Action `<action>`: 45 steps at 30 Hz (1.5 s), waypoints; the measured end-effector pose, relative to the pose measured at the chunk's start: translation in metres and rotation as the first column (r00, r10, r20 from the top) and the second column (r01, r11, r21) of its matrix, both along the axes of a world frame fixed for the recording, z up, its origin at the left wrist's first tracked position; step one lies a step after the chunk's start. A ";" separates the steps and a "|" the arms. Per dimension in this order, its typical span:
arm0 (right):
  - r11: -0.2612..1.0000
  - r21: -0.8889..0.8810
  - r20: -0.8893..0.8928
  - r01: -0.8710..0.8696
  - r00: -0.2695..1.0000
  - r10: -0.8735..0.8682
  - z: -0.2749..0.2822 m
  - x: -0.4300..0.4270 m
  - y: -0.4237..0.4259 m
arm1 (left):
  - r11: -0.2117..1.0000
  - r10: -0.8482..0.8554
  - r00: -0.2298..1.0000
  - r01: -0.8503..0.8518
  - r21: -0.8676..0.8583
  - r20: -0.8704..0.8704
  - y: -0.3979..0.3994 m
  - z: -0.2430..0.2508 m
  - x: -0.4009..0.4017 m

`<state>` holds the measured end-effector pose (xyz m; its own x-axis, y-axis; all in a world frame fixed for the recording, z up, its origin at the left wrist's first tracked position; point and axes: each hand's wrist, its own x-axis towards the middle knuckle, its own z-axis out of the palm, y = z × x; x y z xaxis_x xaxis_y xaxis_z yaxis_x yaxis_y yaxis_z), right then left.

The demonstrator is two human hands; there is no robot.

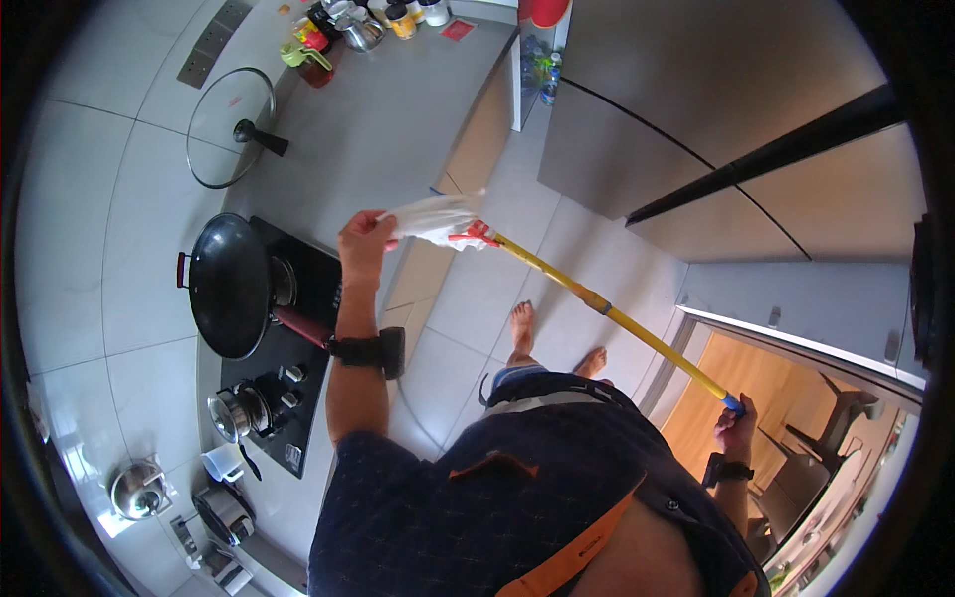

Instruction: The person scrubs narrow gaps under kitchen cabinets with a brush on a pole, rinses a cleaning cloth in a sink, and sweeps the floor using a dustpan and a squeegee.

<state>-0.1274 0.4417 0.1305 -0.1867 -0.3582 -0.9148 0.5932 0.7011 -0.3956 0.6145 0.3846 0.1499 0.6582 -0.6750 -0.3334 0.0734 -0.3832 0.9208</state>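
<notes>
My left hand (365,237) pinches one edge of a white cloth or wipe (433,219), held out above the floor beside the counter edge. The other side of the cloth lies against the red plastic head (477,233) of a pole tool. From that head a yellow pole (552,270) with a joint in its middle slants down to the right. My right hand (735,427) is closed around the blue end of the pole, near the doorway. How the cloth is fixed to the head cannot be made out.
A black wok (230,287) and a small steel pot (230,415) stand on the hob (261,448) at left. A glass lid (231,128), bottles and jars are along the grey counter (373,112). A large steel refrigerator (716,97) stands at upper right, chairs (794,485) beyond the doorway.
</notes>
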 end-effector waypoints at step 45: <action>0.974 -0.212 -0.037 0.080 0.995 -0.089 -0.002 -0.020 0.063 | 0.965 0.022 0.873 -0.146 -0.218 -0.487 -0.079 -0.016 -0.043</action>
